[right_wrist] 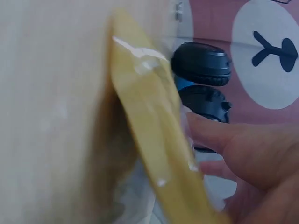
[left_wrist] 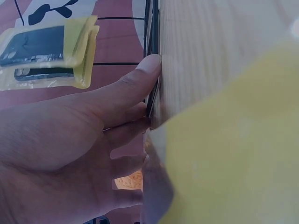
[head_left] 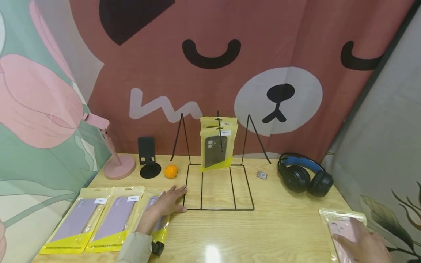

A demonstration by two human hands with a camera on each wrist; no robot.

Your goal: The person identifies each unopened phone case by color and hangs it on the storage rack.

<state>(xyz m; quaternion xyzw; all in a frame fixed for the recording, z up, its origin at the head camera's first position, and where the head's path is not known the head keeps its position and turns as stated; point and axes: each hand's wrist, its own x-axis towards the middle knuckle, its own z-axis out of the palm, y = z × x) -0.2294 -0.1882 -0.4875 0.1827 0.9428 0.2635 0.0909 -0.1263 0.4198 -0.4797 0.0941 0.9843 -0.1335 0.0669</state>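
Pink-case pouch (head_left: 340, 227) in right grip (head_left: 366, 241), top edge beyond it

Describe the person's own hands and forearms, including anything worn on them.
The left hand is ungloved, below a light beige fabric sleeve; a small black object shows beside its edge. The right hand is also ungloved, with no sleeve in view.

Head view forward-down, close sideways wrist views, right and head sharing headphones (head_left: 296, 179)
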